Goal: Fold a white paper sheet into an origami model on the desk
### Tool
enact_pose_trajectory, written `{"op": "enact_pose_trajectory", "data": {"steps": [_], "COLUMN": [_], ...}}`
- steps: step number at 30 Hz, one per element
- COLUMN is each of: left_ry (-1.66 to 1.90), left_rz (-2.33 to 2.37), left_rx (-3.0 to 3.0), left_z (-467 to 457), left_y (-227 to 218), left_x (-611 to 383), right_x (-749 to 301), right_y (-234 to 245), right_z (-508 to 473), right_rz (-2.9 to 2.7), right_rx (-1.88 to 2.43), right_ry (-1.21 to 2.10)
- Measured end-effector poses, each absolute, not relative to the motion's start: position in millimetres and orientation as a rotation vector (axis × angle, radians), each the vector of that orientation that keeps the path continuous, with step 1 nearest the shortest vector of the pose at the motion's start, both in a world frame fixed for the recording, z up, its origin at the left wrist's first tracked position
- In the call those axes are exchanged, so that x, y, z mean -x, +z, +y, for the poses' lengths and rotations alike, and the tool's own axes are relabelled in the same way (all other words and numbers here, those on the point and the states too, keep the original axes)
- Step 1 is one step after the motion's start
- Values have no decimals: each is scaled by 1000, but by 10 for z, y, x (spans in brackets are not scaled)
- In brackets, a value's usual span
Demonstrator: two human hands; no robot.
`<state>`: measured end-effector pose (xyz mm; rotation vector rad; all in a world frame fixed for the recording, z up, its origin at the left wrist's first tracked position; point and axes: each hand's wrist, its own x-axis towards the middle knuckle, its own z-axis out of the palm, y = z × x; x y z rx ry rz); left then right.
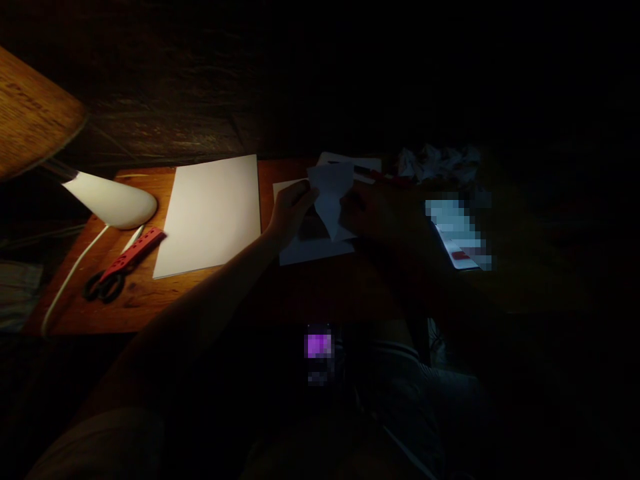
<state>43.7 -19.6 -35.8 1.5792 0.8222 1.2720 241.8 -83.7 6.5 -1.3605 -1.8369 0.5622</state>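
Note:
A small folded piece of white paper [331,195] is held up over a wooden table [150,300] in a dark room. My left hand [289,210] pinches its left edge with closed fingers. My right hand [367,212] lies in shadow at the paper's right edge and seems to grip it; its fingers are hard to make out. Under the paper lies another white sheet [310,250].
A larger white sheet [213,213] lies to the left. Beside it are scissors [105,285] with a red ruler-like strip [133,253], a white lamp head [113,200] and its cord. A lit phone screen [457,230] sits at right, crumpled paper [437,163] behind.

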Motion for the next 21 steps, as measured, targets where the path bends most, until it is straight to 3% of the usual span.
{"op": "enact_pose_trajectory", "data": {"steps": [21], "left_ry": [1195], "left_rz": [909], "left_rx": [-1627], "left_z": [-264], "left_y": [-270], "left_x": [-436], "right_x": [-2452], "right_y": [-80], "right_z": [-753], "right_rz": [-1753], "right_rx": [1336], "right_ry": [563]}}
